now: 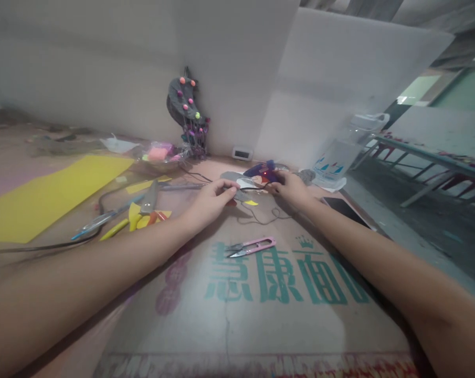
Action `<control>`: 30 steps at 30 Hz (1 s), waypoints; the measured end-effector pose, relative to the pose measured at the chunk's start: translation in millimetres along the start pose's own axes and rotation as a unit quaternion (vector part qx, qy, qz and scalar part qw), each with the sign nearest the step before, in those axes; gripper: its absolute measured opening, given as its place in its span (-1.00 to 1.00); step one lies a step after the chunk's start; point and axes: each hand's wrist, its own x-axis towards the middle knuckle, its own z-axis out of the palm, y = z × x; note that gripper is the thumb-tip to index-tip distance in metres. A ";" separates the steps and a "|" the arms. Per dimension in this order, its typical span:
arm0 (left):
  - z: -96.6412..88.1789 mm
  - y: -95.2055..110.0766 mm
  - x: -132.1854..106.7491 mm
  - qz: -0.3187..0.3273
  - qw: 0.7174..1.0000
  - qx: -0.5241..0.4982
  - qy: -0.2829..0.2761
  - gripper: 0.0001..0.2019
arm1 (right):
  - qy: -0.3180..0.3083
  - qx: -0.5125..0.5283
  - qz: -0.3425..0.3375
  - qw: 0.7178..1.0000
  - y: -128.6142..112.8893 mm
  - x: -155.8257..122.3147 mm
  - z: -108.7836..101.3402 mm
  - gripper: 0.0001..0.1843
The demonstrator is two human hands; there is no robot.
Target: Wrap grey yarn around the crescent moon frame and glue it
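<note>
My left hand (pixel 218 195) is closed, thumb and finger pressed together beside a small grey piece (pixel 242 196) and a black cord (pixel 255 188); what exactly lies in the pinch is unclear. The fingers of my right hand (pixel 291 189) curl around the near end of a dark blue glue gun (pixel 256 169) with a small red light. Between both hands the cord runs to the gun. Behind them lie a grey flat shape (pixel 230 176) and white scraps. Loose grey yarn (pixel 256 220) trails on the board, and pink thread snips (pixel 253 245) rest nearer me.
Left are yellow-handled pliers (pixel 148 199), a pen (pixel 103 218), a yellow sheet (pixel 60 194) and a bag of pompoms (pixel 160 153). A grey crescent with pompoms (pixel 186 102) leans at the back wall. Right stand a clear bottle (pixel 334 157) and a dark phone (pixel 347 211).
</note>
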 end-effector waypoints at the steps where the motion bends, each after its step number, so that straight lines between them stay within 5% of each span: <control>1: 0.1 0.3 -0.2 0.000 1.000 -0.004 0.001 -0.78 | 0.004 -0.006 -0.005 1.000 0.8 1.2 2.3 -0.47; 18: 0.0 -2.3 0.8 0.023 1.000 0.015 -0.009 -0.85 | -0.030 -0.094 -0.023 0.995 -1.8 -7.6 -10.0 -0.46; 25: -0.4 -1.7 1.4 0.035 0.999 0.032 0.006 -0.85 | 0.078 -0.140 -0.131 0.978 -21.9 -46.7 -25.8 -0.70; 30: -0.2 -2.7 0.7 0.041 0.999 0.026 0.011 -0.85 | -0.041 0.014 -0.086 0.995 -61.9 -90.5 -24.9 -0.69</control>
